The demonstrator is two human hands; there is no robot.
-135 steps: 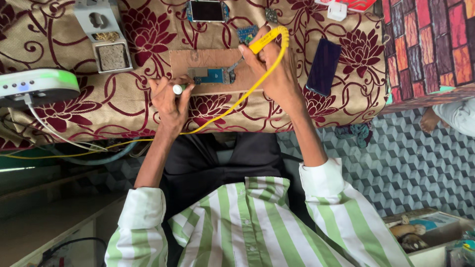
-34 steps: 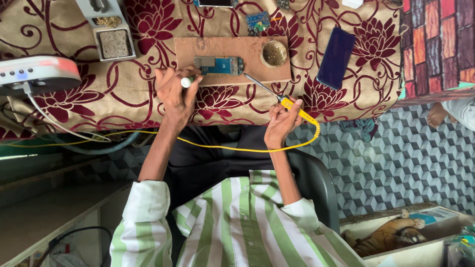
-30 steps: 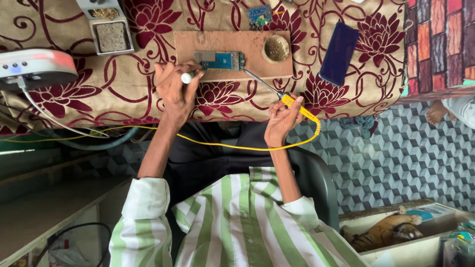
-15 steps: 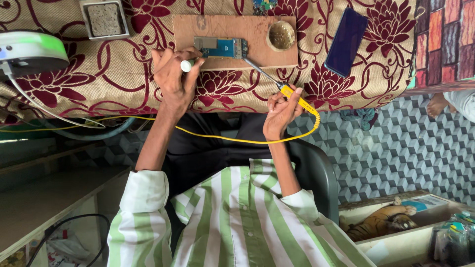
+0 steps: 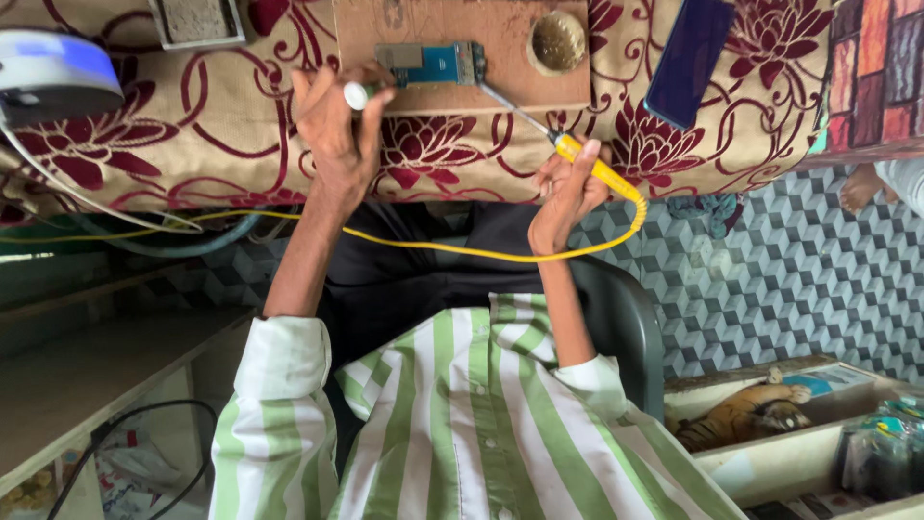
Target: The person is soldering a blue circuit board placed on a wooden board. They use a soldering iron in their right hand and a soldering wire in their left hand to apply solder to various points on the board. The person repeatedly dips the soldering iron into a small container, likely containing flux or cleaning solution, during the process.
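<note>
My right hand (image 5: pixel 566 188) grips a yellow-handled soldering iron (image 5: pixel 589 164) with a yellow cord; its metal tip reaches to the right end of a small blue circuit board (image 5: pixel 431 64). The board lies on a brown wooden block (image 5: pixel 481 39) on the flowered cloth of the table. My left hand (image 5: pixel 335 125) pinches a small white cylindrical object (image 5: pixel 355 94) just left of the board, at the block's edge.
A round brass wool tip cleaner (image 5: pixel 557 40) sits in the block. A dark blue phone (image 5: pixel 689 60) lies at the right, a white device with a lit top (image 5: pixel 53 72) at the left, a grey square tray (image 5: pixel 197 21) behind. A bare foot of another person (image 5: pixel 861 188) shows far right.
My right hand has drawn back from over the block toward me, and the iron's tip now touches the board's right end. The view has crept closer to the table.
</note>
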